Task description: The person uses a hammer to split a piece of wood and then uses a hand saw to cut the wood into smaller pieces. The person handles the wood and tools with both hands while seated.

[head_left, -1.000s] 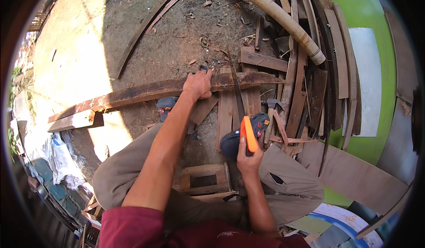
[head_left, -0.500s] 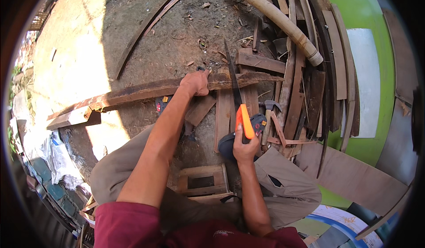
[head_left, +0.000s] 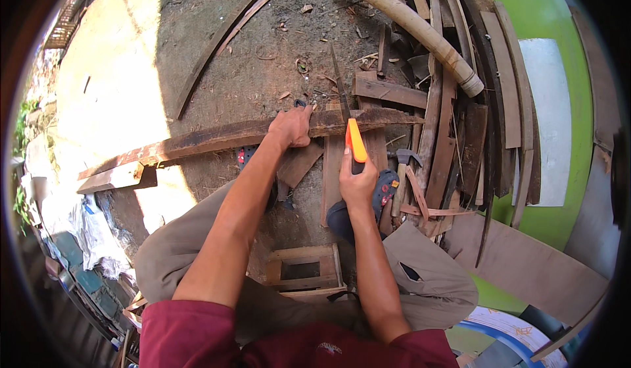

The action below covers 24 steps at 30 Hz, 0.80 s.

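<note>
A long, dark, weathered wooden beam (head_left: 220, 136) lies crosswise in front of me, its right end tapering and ragged. My left hand (head_left: 290, 128) is closed over the beam near its middle. To the right, my right hand (head_left: 358, 185) grips a handsaw (head_left: 355, 141) by its orange and black handle. The saw's dark blade crosses the beam near the right end and points away from me. Any cut under the blade is too small to make out. Short boards (head_left: 333, 171) lie beneath the beam there, and a dark clog (head_left: 385, 189) on my foot is close by.
A hammer (head_left: 402, 164) rests right of my foot. Piled planks (head_left: 442, 151) and a bamboo pole (head_left: 414, 29) fill the right side. Between my legs stands a small wooden frame (head_left: 302, 253). Two thin strips (head_left: 220, 52) lie on the ground ahead.
My right hand has pushed the saw forward, away from me, so its handle is now close to the beam. The left hand keeps its place on the beam.
</note>
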Motion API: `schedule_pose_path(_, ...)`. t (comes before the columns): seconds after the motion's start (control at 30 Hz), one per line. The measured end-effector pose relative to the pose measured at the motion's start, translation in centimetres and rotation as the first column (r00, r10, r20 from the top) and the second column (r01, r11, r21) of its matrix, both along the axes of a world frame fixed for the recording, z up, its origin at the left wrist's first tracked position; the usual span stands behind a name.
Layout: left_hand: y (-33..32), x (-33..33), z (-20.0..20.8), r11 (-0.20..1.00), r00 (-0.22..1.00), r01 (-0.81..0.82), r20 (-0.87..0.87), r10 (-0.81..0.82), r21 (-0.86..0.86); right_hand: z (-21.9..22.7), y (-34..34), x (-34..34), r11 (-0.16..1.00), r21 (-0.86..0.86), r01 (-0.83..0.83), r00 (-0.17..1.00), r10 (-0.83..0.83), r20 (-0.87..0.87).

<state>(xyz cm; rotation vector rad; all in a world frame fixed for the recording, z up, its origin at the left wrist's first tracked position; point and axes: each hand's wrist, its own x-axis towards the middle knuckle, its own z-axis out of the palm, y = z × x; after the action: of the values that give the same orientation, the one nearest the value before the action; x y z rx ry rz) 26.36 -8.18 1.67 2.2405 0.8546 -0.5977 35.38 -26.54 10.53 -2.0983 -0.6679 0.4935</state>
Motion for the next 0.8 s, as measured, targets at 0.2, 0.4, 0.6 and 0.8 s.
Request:
schedule_pose_path(0.2,0.5,-0.4,-0.9,1.000,1.000,-0.001,-0.002,0.001,-0.016,-3.0,-1.9,-0.2,0.994,0.108,-0.017,0.988,0.034,-0.150)
schedule_pose_path(0.4,2.2,-0.3,-2.2,0.988,0.999,0.011,-0.036,-0.017,-0.157,0.2,-4.6,-2.5,1.000,-0.010,0.010,0.990,-0.012,-0.144)
schedule_pose_path(0.6,3.8,0.4,-4.0,0.964,0.999,0.033,-0.011,-0.037,-0.266,6.9,-12.4,-5.1,0.996,-0.081,-0.041,0.988,0.028,-0.151)
schedule_pose_path(0.8,4.1,0.0,-5.6,0.930,0.997,0.053,-0.037,-0.072,-0.363,8.2,-13.3,-4.2,0.993,-0.122,-0.005,0.964,-0.027,-0.264)
